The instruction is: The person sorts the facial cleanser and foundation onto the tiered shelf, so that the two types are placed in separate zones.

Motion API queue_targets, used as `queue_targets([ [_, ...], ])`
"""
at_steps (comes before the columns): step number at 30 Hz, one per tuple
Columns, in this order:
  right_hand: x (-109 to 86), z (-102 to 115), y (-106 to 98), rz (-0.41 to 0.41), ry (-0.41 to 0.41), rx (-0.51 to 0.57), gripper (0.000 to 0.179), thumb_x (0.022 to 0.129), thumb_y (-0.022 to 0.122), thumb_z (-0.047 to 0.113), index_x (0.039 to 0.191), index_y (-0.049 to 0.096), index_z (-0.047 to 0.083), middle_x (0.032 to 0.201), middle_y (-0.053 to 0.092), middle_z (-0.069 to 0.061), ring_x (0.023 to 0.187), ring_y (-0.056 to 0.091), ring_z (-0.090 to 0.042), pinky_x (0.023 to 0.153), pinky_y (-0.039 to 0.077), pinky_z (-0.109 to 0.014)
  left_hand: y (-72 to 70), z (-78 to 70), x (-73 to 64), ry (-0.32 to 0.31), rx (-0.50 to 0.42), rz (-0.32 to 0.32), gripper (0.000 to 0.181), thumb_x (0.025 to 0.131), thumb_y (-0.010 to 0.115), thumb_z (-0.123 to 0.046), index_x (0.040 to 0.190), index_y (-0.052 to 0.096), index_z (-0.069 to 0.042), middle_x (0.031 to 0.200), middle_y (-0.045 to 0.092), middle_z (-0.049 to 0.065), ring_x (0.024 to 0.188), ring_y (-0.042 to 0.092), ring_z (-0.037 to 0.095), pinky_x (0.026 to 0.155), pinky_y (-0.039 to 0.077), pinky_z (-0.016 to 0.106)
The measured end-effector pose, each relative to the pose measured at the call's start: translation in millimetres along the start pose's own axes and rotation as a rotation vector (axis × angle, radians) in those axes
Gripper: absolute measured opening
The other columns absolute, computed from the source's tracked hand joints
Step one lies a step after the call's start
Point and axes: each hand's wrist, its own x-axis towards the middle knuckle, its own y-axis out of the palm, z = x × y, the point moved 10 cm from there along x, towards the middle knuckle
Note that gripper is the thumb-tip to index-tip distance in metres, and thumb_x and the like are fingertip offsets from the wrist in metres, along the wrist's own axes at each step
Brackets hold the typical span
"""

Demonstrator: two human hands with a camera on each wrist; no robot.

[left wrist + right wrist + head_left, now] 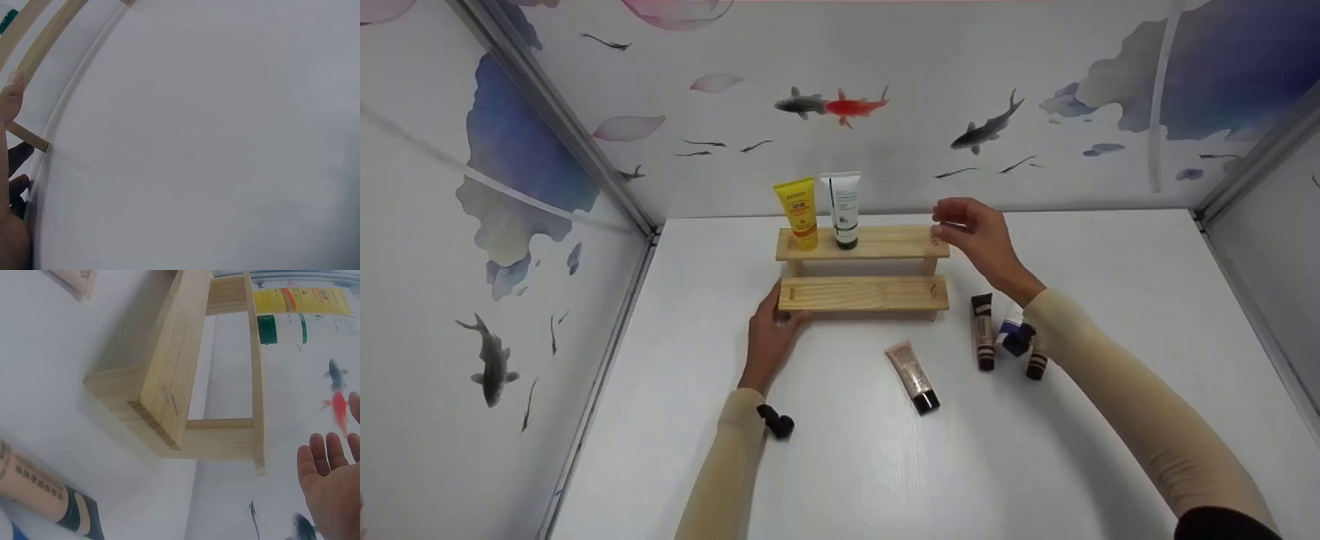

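Observation:
A two-tier wooden rack [862, 294] stands on the white table. My left hand [771, 334] grips the left end of its lower tier; in the left wrist view the thumb [16, 84] lies on the board's edge, while other fingers reach past the leg. On the upper tier, a yellow tube [801, 214] and a white tube [844, 210] with a dark green cap stand upright at the left. Beside that tier's right end is my right hand [979, 236], holding nothing, its fingers [318, 453] loosely extended in the right wrist view.
A pinkish-beige tube [913, 376] with a black cap lies in front of the rack. To the right lie a brown tube [983, 330], a white-and-blue tube [1010, 328] and a dark-capped tube [1036, 365], partly under my right forearm. Printed wall panels [915, 172] enclose the table.

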Motion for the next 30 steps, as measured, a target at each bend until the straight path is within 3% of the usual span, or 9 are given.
queue_targets([
  [4, -10.8, -2, -12, -0.02, 0.023, -0.002, 0.04, 0.103, 0.079, 0.005, 0.14, 0.068, -0.006, 0.137, 0.07, -0.017, 0.132, 0.065, -0.037, 0.106, 0.056, -0.026, 0.2, -0.2, 0.5, 0.007, -0.008, 0.006, 0.092, 0.101, 0.08, -0.05, 0.173, 0.036, -0.015, 0.17, 0.049, 0.009, 0.15, 0.05, 0.024, 0.127, 0.037, 0.047],
  [8, -21.9, -2, -21, -0.029, 0.041, -0.018, 0.039, 0.104, 0.078, 0.006, 0.14, 0.068, -0.005, 0.14, 0.069, -0.023, 0.133, 0.065, -0.037, 0.106, 0.055, -0.024, 0.5, 0.9, 0.5, 0.003, -0.018, 0.007, 0.094, 0.1, 0.08, -0.053, 0.174, 0.036, -0.016, 0.17, 0.048, 0.008, 0.153, 0.047, 0.024, 0.128, 0.036, 0.047],
  [15, -39.9, -5, -34, -0.048, 0.08, -0.03, 0.04, 0.105, 0.076, 0.008, 0.143, 0.067, -0.003, 0.141, 0.068, -0.023, 0.134, 0.065, -0.036, 0.106, 0.055, -0.022, 0.5, 0.2, -0.8, 0.012, -0.038, 0.006, 0.093, 0.099, 0.081, -0.051, 0.173, 0.037, -0.017, 0.168, 0.051, 0.007, 0.144, 0.054, 0.022, 0.125, 0.04, 0.048],
  [21, -53.1, -11, -41, -0.048, 0.089, -0.058, 0.042, 0.107, 0.075, 0.012, 0.144, 0.065, -0.003, 0.142, 0.068, -0.021, 0.133, 0.066, -0.031, 0.106, 0.055, -0.021, 0.1, 0.4, 0.0, 0.014, -0.033, 0.002, 0.093, 0.099, 0.082, -0.051, 0.173, 0.038, -0.016, 0.17, 0.049, 0.007, 0.152, 0.049, 0.022, 0.127, 0.037, 0.046],
  [30, -74.7, -15, -62, -0.088, 0.107, -0.045, 0.042, 0.107, 0.075, 0.012, 0.145, 0.065, -0.002, 0.142, 0.068, -0.023, 0.131, 0.067, -0.026, 0.106, 0.054, -0.021, -0.7, -1.3, 0.9, 0.036, 0.008, -0.01, 0.092, 0.1, 0.083, -0.041, 0.173, 0.036, -0.01, 0.164, 0.055, 0.01, 0.121, 0.063, 0.023, 0.114, 0.049, 0.045],
])
